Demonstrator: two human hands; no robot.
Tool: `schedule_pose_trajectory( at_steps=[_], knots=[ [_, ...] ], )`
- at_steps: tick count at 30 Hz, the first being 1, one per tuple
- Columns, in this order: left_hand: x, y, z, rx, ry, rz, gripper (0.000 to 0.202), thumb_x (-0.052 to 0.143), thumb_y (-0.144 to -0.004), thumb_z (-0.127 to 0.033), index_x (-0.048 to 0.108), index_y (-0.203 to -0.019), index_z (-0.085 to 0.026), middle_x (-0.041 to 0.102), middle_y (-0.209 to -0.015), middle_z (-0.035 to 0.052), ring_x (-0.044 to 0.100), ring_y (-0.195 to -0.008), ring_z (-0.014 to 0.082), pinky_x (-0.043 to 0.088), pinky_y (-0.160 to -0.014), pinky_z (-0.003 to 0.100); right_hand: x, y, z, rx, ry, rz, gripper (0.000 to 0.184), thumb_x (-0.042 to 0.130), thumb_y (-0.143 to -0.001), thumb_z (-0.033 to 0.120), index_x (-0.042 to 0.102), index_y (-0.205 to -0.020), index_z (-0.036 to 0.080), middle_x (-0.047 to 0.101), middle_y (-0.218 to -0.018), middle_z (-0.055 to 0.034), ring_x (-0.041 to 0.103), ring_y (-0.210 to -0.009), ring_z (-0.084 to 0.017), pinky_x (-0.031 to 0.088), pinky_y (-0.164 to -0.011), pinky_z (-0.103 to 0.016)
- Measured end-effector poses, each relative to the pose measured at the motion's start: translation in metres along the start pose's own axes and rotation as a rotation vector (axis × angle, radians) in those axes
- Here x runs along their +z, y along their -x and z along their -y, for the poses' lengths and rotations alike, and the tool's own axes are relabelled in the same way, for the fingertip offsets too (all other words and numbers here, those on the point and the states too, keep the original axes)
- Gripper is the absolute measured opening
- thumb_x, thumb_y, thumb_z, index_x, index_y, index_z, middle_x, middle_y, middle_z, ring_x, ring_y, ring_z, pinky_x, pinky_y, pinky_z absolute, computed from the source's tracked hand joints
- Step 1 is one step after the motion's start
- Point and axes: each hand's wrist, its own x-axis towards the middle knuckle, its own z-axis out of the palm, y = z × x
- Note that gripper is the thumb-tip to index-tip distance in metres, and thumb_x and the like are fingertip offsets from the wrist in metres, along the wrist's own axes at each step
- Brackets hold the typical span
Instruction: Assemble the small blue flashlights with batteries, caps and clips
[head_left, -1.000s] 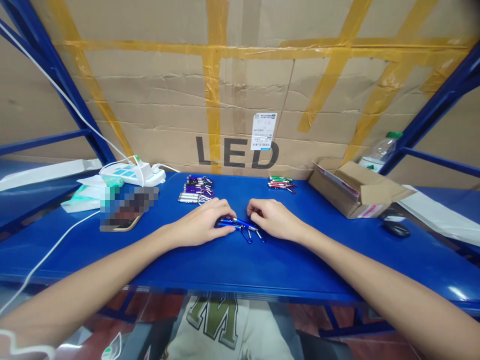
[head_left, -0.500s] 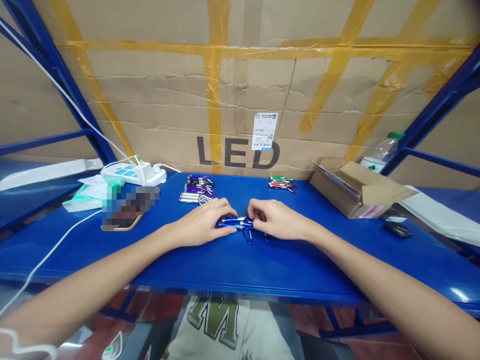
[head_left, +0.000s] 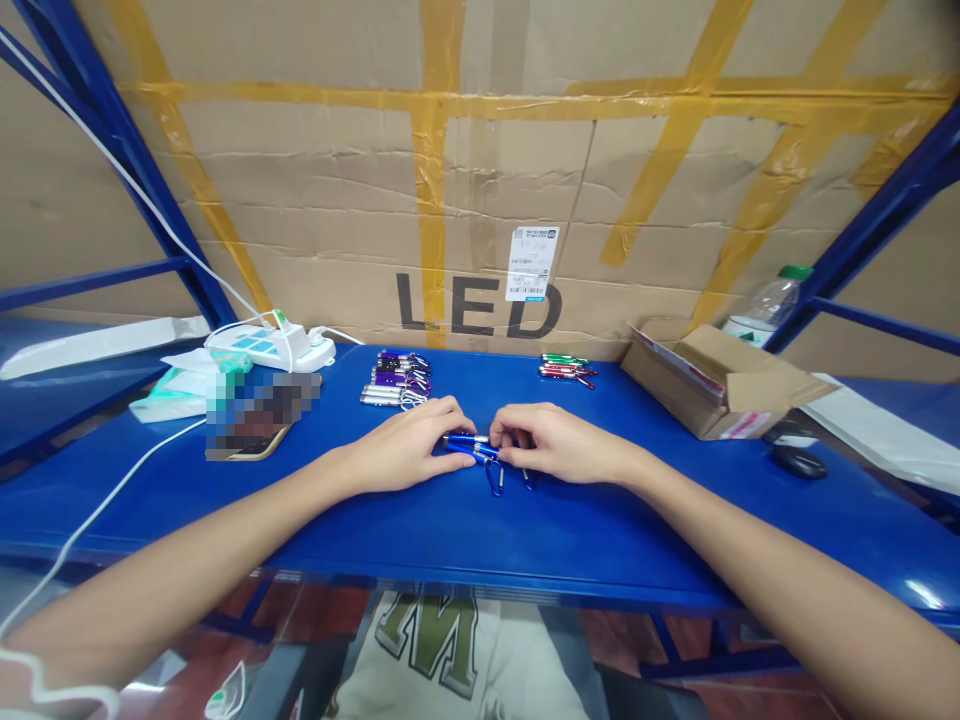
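Blue keychain flashlights (head_left: 471, 444), small bunch, lie mid-table on the blue table (head_left: 480, 530), pinched between both hands. Left hand (head_left: 409, 448) lies flat over the bunch's left end, fingers curled down onto it, loosely closed on the barrels. Right hand (head_left: 551, 442) has its fingertips closed on the right end; carabiner clips (head_left: 496, 482) stick out below toward the table edge. Can't tell how many pieces are in the bunch, fingers cover most of it.

Risks as I judge them:
- Round barrels on smooth painted metal: any uneven squeeze and one may roll out sideways.
- Clips look hooked over each other; lifting one end could drag the rest along or snag.
- Grip is fingertip-only on both sides, so a slip would scatter the set toward the near edge.

Around:
- Purple/silver flashlight pile (head_left: 394, 380) just behind the left hand, close enough to get mixed in or knocked.
- Green/red flashlight pile (head_left: 566, 370) behind the right hand, a bit further off.
- Open cardboard box (head_left: 712, 385) to the right, flaps up; mouse (head_left: 799, 461) and plastic bottle (head_left: 761, 305) near it.
- Power strip (head_left: 270, 348) at back left, its white cable (head_left: 97, 510) trailing across the left side of the table and off the front; phone (head_left: 247, 440) beside it.
- Big LED carton (head_left: 480, 200) walls off the back.

Nothing sits between the hands and the bunch.
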Motion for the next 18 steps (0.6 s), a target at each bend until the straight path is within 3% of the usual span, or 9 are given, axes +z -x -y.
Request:
schedule_pose_trajectory(
  at_steps=[4,8,13,18],
  knots=[
    [-0.0002,-0.0001,-0.0001,0.001,0.02,0.008,0.036,0.064,-0.108,-0.049,0.067,-0.134,-0.023,0.064,-0.123,0.0076,0.064,-0.116,0.0258,0.051,-0.102,0.039,0.006,-0.0018,-0.0018,-0.092,-0.006,-0.095,0.006,0.063,-0.105,0.022,0.068,-0.103,0.02,0.072,-0.097,-0.0038,0.064,-0.087,-0.019,0.049,-0.08,-0.031],
    [0.0001,-0.0001,0.0004,-0.005,0.024,-0.006,0.038,0.064,-0.107,-0.05,0.067,-0.134,-0.023,0.064,-0.123,0.0076,0.065,-0.117,0.0263,0.051,-0.103,0.04,0.0044,0.0002,0.001,-0.084,0.045,-0.149,0.007,0.061,-0.102,0.017,0.066,-0.101,0.021,0.069,-0.095,-0.0026,0.063,-0.084,-0.018,0.047,-0.078,-0.029],
    [0.0003,-0.0001,0.0005,0.0,0.037,-0.025,0.04,0.064,-0.107,-0.052,0.068,-0.134,-0.023,0.065,-0.121,0.0082,0.065,-0.115,0.027,0.052,-0.101,0.041,-0.0031,0.004,0.0031,0.059,0.124,-0.028,0.014,0.067,-0.088,0.009,0.063,-0.094,0.022,0.066,-0.08,0.0037,0.059,-0.071,-0.015,0.038,-0.065,-0.026],
    [-0.0001,-0.0006,0.0002,0.008,0.064,-0.015,0.04,0.064,-0.107,-0.052,0.067,-0.134,-0.023,0.064,-0.122,0.008,0.065,-0.114,0.0263,0.052,-0.103,0.04,0.0009,0.0018,-0.0003,-0.024,0.079,-0.03,0.013,0.063,-0.094,0.009,0.065,-0.099,0.021,0.071,-0.088,0.0007,0.062,-0.076,-0.016,0.042,-0.07,-0.027]
  ],
)
